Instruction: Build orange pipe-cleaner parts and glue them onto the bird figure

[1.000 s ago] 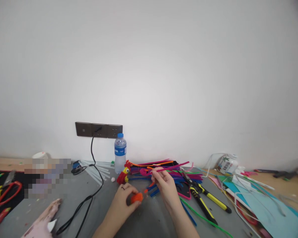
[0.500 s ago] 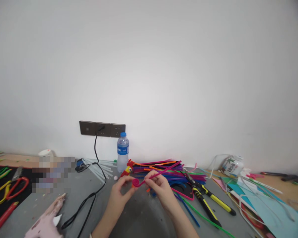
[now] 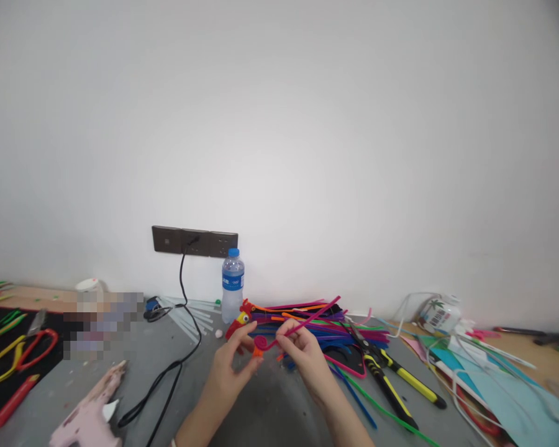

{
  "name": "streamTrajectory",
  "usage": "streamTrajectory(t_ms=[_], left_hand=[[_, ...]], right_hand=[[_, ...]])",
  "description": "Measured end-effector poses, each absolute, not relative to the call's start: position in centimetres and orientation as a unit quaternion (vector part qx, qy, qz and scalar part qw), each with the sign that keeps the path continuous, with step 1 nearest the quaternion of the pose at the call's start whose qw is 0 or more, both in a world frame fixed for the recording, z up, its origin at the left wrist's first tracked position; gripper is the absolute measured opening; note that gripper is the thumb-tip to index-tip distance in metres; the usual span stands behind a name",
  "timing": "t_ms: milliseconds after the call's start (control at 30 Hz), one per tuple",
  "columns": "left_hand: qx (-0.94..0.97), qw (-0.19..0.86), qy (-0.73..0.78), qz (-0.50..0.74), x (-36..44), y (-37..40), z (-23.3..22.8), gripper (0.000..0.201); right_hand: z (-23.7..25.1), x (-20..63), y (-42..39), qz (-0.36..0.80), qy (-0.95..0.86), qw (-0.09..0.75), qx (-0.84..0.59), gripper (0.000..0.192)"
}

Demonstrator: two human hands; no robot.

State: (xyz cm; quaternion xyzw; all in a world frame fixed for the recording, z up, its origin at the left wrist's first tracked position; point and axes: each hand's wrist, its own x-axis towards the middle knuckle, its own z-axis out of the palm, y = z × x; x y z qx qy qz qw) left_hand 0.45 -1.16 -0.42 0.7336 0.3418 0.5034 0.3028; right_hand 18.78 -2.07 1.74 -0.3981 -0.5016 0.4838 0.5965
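Pink fuzzy stem (image 3: pixel 298 324), one end curled into a spiral, is pinched by the right hand (image 3: pixel 302 351) mid-length; the left hand (image 3: pixel 235 363) pinches the spiral, just before the bottle (image 3: pixel 233 285).

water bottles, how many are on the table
1. The water bottle stands upright by the wall, under the sockets and behind the left hand. Clutter may hide others.

bottle (image 3: pixel 233 283) label – blurred, no readable text

Craft workbench: pipe cleaners (image 3: pixel 317 323), glue gun (image 3: pixel 90 413)
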Motion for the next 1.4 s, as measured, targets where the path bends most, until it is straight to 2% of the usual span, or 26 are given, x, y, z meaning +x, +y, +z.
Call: streamTrajectory(t_ms=[200,567,867,1133,1400], left_hand=[[0.767,0.269,0.333,0.478,0.2,-1.5,-0.1,0.038],[0.769,0.239,0.343,0.484,0.4,-1.6,-0.1,0.017],[0.766,0.206,0.347,0.501,0.3,-1.7,-0.2,0.016],[0.778,0.184,0.319,0.509,0.5,-1.9,0.2,0.016],[0.772,0.221,0.312,0.507,0.3,-1.9,0.4,0.013]], right_hand=[[1.5,18.8,-1.9,0.485,-0.503,0.595,-0.397,0.037],[0.7,18.7,-1.6,0.494,-0.518,0.586,-0.38,0.03],[0.6,18.5,-1.9,0.506,-0.511,0.596,-0.357,0.025],[1.1,18.7,-1.9,0.505,-0.507,0.605,-0.348,0.029],[1.3,17.8,-2.1,0.514,-0.5,0.594,-0.366,0.034]])
